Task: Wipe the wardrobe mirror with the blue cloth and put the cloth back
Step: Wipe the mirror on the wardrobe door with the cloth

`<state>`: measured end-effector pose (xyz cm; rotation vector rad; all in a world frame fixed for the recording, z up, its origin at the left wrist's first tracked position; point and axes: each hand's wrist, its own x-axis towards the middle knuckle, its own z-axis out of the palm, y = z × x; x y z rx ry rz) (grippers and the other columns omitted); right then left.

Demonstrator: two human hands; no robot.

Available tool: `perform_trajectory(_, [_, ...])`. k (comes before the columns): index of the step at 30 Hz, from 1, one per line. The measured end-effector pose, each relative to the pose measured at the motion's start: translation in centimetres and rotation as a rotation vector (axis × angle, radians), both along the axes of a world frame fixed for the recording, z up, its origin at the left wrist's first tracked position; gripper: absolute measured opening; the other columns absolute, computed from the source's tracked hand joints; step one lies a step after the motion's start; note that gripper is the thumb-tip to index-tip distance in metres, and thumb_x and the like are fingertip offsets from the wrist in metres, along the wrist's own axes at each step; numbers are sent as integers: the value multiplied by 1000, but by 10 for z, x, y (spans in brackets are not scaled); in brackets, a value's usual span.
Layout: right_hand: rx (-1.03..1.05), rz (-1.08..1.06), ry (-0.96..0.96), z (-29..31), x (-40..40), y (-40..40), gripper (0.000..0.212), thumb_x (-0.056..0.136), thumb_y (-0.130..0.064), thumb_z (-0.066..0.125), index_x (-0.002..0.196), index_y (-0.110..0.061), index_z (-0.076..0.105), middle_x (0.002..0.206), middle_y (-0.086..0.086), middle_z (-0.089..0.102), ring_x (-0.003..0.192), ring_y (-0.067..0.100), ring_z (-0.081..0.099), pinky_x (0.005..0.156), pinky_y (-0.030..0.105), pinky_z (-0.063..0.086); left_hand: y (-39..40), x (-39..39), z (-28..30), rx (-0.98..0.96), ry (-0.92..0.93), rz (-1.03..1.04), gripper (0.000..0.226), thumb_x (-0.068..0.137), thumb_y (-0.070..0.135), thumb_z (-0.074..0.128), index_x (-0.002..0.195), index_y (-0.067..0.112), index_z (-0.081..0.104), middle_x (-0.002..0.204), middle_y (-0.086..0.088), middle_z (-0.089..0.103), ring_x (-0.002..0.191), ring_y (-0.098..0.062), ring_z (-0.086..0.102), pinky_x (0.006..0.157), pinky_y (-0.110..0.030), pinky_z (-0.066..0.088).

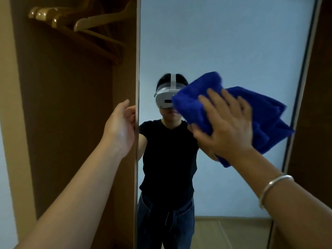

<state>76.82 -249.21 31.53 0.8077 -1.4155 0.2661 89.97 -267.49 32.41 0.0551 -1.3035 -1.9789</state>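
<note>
The head camera is looking straight ahead, close up, at the mirror (233, 42), just beyond both outstretched hands, capturing its own reflection.

1. I am looking into an open wardrobe compartment (71, 123) of brown wood, which is lying in dim light.
2. Wooden hangers (84, 22) are hanging in a row near its top.
3. A pale blue wall (5, 177) is showing at the far left edge.
4. A dark brown panel (316, 105) is standing at the right.
</note>
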Motion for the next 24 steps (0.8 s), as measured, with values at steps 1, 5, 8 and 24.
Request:
perform_trajectory(1, [-50,-2,-65,0,-8,16,56,82,-50,50,125,-15,52,131,11,56,119,34,51,98,49,33,0,-1,-1,-21,6,6,30,96,33,42,83,13,60,55,6,64,48,-6,61,57,-23,44])
perform_trajectory(5, [-350,14,-303,-12,-34,72,57,84,-47,45,128,-11,41,136,16,48,125,37,41,103,52,24,1,-1,-6,-69,32,43,27,97,30,42,86,15,61,60,7,64,55,-6,61,56,-21,46])
perform_trajectory(8, [-556,30,-382,-27,-41,80,52,87,-43,45,127,-10,40,135,17,47,125,37,39,105,53,24,0,-4,-13,-60,-1,95,31,95,37,44,100,12,61,71,3,63,69,-11,60,65,-24,46])
perform_trajectory(24, [-18,61,-151,-63,60,-93,67,78,-56,39,131,-16,37,137,10,51,127,31,31,102,47,20,2,11,-86,90,-164,-103,75,90,66,13,97,19,72,111,-11,68,113,-22,57,99,-35,35])
